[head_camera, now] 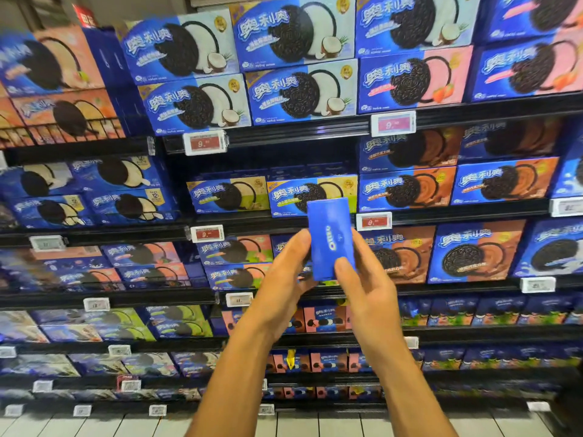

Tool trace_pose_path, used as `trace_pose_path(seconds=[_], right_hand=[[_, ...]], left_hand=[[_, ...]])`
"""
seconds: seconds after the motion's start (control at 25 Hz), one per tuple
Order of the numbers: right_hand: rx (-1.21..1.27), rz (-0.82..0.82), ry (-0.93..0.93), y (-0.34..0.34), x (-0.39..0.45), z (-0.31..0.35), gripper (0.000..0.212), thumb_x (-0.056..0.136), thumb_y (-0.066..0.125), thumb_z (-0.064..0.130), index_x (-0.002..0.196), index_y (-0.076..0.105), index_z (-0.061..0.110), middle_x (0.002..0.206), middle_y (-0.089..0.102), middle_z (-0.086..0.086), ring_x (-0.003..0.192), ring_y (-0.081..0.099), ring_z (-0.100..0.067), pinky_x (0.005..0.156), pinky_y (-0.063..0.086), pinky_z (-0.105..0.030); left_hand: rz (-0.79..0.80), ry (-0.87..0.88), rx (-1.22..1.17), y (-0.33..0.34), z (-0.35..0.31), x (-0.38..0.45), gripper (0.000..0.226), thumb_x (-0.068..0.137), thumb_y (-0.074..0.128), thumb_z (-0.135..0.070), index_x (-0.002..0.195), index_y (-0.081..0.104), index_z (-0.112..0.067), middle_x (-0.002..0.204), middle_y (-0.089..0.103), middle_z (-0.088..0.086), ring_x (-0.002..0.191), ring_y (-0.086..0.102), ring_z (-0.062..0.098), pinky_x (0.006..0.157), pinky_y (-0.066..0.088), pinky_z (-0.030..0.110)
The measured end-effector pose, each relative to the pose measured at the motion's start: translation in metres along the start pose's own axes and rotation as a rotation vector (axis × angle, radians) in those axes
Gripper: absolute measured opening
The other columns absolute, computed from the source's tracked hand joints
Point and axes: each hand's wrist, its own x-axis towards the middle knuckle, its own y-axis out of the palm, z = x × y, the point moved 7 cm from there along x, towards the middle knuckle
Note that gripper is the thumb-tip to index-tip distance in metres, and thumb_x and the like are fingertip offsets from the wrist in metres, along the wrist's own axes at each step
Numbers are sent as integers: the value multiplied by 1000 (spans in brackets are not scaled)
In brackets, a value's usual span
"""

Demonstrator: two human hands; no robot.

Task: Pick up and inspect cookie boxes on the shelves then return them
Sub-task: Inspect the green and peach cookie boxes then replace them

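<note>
The shelves (284, 134) fill the view, stacked row on row with blue cookie boxes facing outward, and red price tags (205, 143) clipped along their black front edges. In front of the middle shelves, raised between both hands, a blue cookie box (328, 234) stands on end, its long axis near vertical, a narrow blue side panel turned toward the camera and its top leaning slightly left. The left hand (285, 272) grasps its left edge and the right hand (366, 279) its right, thumb across the lower front.
</note>
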Motion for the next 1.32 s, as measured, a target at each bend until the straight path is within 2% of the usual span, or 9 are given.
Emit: trace_pose_path(seconds=[0.08,0.2,0.36,0.52,0.64,0.72,0.88,1.04,1.32], right_hand=[[-42,74,13,7,-1,0,52,92,57,40,143,48,37,151,49,15,141,41,-2,112,39,-26],[-56,103,35,3,0,1,45,94,51,47,138,54,40,146,51,23,137,41,6,110,38,-15],[-84,-183,27,-41,9,-3,38,104,48,33,141,52,38,130,55,41,120,47,22,89,41,0],[-89,-311,122,-75,15,-20,46,102,52,39,147,42,42,150,44,22,132,43,7,102,38,-18],[-22,-255,184,-72,15,-29,48,85,58,62,131,56,47,142,55,20,130,50,0,107,39,-29],[14,-205,169,-67,15,-30,53,81,56,66,124,65,35,130,66,13,125,57,-7,110,40,-37],[-13,-235,129,-68,8,-25,50,89,54,57,120,66,20,103,73,10,102,66,-9,104,47,-45],[2,-314,127,-77,5,-18,57,90,58,53,140,57,26,123,71,7,116,65,-14,104,49,-43],[-20,-273,160,-67,-4,-22,60,88,59,48,143,53,28,132,67,1,124,62,-22,107,47,-50]], left_hand=[[-69,5,-144,-8,4,1,62,79,61,-56,128,62,-19,127,67,10,118,61,31,101,49,52],[-96,14,-322,-24,12,3,59,86,57,-49,134,58,-14,132,63,18,119,57,38,100,47,60],[33,25,-606,-43,19,0,56,96,42,-52,140,53,-19,143,53,17,126,55,40,95,46,63],[225,31,-766,-47,23,-5,59,97,35,-57,141,52,-21,145,52,16,130,51,41,100,37,66],[353,45,-833,-42,25,-8,64,99,28,-55,147,43,-15,151,42,19,137,39,45,110,22,67],[388,32,-848,-40,31,-8,65,100,28,-54,149,38,-13,153,39,20,139,35,47,111,22,66],[123,-19,-722,-55,45,-6,59,85,63,-56,132,63,-20,131,64,14,114,64,34,86,55,51],[-258,17,-453,-85,45,-9,54,81,63,-42,132,61,-22,122,70,7,88,73,19,61,59,32],[-315,100,-497,-86,44,-29,48,93,51,-33,140,52,-20,131,65,9,99,68,18,66,57,30]])
